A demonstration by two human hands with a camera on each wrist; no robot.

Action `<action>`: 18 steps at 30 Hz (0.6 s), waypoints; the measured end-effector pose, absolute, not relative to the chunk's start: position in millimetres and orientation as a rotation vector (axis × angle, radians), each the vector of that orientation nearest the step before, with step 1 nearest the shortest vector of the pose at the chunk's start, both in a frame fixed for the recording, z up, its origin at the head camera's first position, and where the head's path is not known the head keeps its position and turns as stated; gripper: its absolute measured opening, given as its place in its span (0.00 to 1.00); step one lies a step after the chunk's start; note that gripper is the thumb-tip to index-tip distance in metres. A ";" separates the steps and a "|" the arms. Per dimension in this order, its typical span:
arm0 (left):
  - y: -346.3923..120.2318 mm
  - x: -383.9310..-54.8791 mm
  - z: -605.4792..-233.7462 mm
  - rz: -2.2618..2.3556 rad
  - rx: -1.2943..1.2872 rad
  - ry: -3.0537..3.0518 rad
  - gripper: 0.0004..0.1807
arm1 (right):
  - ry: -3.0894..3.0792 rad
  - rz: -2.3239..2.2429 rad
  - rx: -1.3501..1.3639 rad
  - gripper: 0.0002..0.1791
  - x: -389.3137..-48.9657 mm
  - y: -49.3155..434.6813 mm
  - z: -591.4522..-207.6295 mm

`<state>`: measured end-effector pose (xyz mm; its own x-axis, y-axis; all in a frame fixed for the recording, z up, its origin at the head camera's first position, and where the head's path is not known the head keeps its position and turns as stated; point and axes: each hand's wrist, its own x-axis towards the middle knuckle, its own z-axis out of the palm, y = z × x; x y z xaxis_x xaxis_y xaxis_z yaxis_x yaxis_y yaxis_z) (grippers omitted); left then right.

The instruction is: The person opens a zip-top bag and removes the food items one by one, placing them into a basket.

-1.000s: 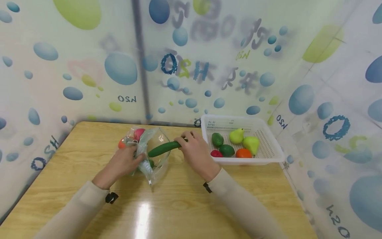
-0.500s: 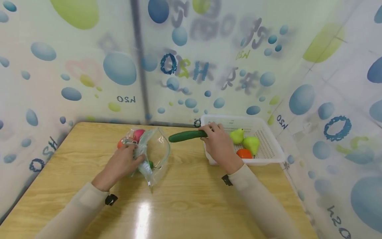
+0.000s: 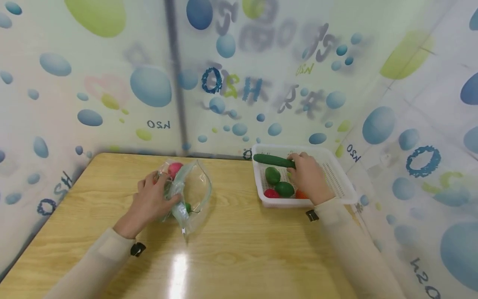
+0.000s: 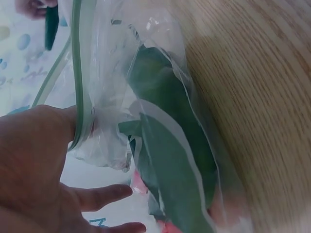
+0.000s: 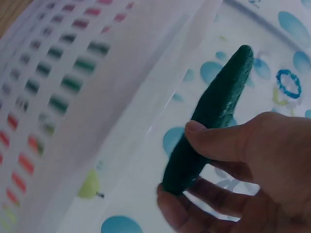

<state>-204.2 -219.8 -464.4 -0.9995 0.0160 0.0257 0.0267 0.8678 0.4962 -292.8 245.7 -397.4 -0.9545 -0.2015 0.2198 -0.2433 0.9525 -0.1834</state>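
In the head view my right hand [image 3: 309,176] holds a cucumber [image 3: 274,160] over the white basket. The right wrist view shows the cucumber [image 5: 214,114] pinched between thumb and fingers, level with the basket's side. My left hand [image 3: 148,203] is at the clear zip bag [image 3: 194,187] on the table. In the left wrist view its thumb lies at the bag's green zip strip [image 4: 77,77], while the other fingers reach out straight, apart from the thumb. Inside the bag are a long green item [image 4: 165,97], partly behind a printed green patch, and a pinkish-red round item [image 3: 174,169].
The white slotted basket [image 3: 263,202] stands at the back right, near the wall. It holds two dark green fruits [image 3: 285,189], a red item [image 3: 271,193] and an orange one [image 3: 301,194], partly behind my hand. A wooden table [image 3: 231,253] lies under everything.
My right hand has carried the cucumber from the bag's mouth rightward to over the basket. The left hand's fingers have loosened and spread at the bag, which stays in place.
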 end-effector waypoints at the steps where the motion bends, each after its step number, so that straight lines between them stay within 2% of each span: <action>1: -220.4 -204.7 -464.1 -0.804 -0.039 -3.025 0.46 | -2.930 0.303 0.323 0.18 -295.4 250.5 -397.0; 6: -223.1 -206.9 -463.3 -0.812 -0.046 -3.064 0.49 | -3.067 0.263 0.250 0.12 -308.4 269.3 -397.4; 18: -227.4 -208.8 -463.5 -0.827 -0.074 -3.080 0.51 | -3.204 0.284 0.177 0.06 -321.2 280.7 -406.7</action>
